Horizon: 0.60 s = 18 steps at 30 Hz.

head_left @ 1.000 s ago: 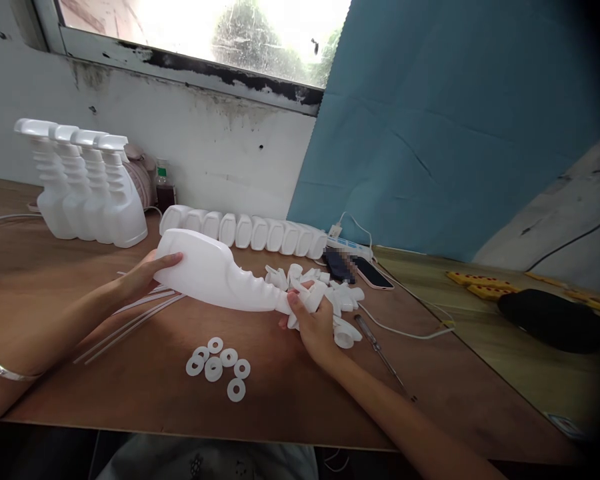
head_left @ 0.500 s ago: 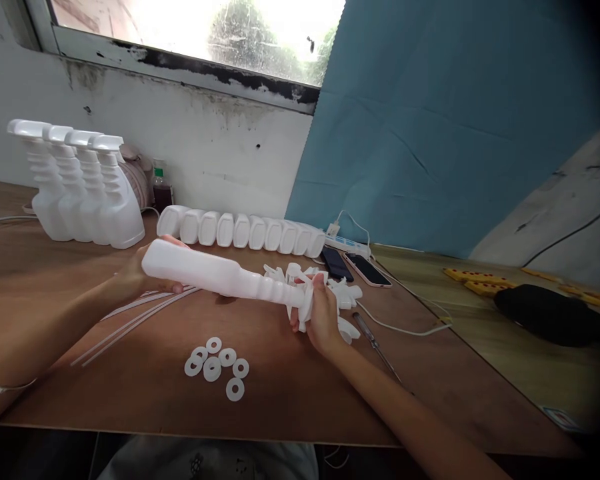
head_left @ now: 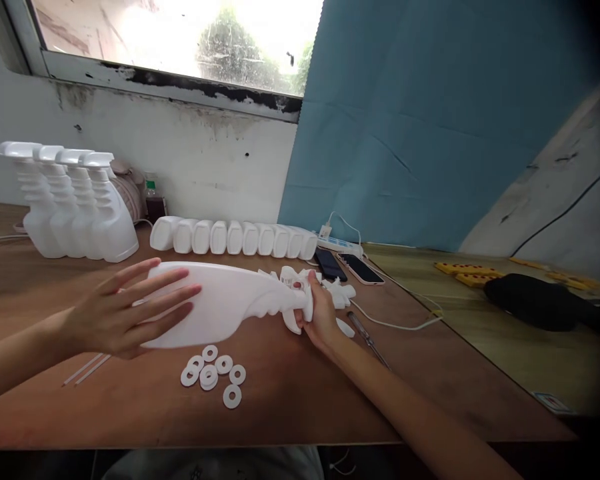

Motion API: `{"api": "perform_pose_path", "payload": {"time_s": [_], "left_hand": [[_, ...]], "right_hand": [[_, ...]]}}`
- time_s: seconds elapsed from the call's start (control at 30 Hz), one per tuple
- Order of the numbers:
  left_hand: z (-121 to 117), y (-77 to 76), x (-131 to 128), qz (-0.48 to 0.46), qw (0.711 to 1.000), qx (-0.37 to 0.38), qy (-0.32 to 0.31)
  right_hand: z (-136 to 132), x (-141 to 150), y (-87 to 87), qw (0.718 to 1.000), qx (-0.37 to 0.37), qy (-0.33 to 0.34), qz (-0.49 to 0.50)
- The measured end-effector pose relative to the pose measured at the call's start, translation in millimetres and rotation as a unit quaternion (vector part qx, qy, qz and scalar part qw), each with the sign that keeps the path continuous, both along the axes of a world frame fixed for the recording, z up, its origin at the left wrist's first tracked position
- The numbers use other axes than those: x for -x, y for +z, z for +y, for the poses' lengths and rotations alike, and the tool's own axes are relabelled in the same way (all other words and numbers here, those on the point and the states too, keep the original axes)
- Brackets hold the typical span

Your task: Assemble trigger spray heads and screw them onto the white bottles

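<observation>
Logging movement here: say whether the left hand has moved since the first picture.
Yes: the left hand moved down the image, away from the white bottle row.

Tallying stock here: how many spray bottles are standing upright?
4, in one row at left on the table: leftmost bottle, second bottle, third bottle, rightmost bottle. Any behind them would be hidden.

Under the right hand I have a brown table. Left of that grip and nearer lie white washers; just right of it, a screwdriver. Beyond it I see two phones and a row of lying bottles; far left, four upright spray bottles.
</observation>
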<state>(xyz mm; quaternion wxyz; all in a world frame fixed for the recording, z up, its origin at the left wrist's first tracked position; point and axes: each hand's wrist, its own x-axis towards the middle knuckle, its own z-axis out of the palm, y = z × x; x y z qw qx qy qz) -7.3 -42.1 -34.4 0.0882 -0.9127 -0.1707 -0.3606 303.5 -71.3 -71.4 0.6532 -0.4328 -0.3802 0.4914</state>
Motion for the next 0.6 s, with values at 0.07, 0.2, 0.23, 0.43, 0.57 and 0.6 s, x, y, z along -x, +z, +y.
{"api": "perform_pose_path", "payload": {"time_s": [0.07, 0.2, 0.23, 0.43, 0.57, 0.6], "left_hand": [[-13, -6.8, -21, 0.07, 0.994, -0.072, 0.052], [-34, -11.9, -64, 0.075, 0.973, -0.146, 0.164], [-36, -11.2, -75, 0.086, 0.968, -0.166, 0.167], [-24, 8.5, -121, 0.108, 0.965, -0.2, 0.127], [-6, 47.9, -112, 0.066, 0.959, -0.179, 0.209], [-1, 60.6, -105, 0.024, 0.959, -0.172, 0.222]], "right_hand": [[-1, 4, -0.5, 1.0, -0.008, -0.012, 0.007], [-14, 22, -3.6, 1.0, -0.01, 0.027, -0.003], [-18, 26, -4.8, 0.999, -0.014, 0.044, -0.01], [-30, 32, -5.5, 0.992, -0.094, 0.082, -0.034], [-26, 29, -8.8, 0.989, -0.115, 0.084, -0.043], [-24, 29, -11.6, 0.988, -0.117, 0.089, -0.056]]}}
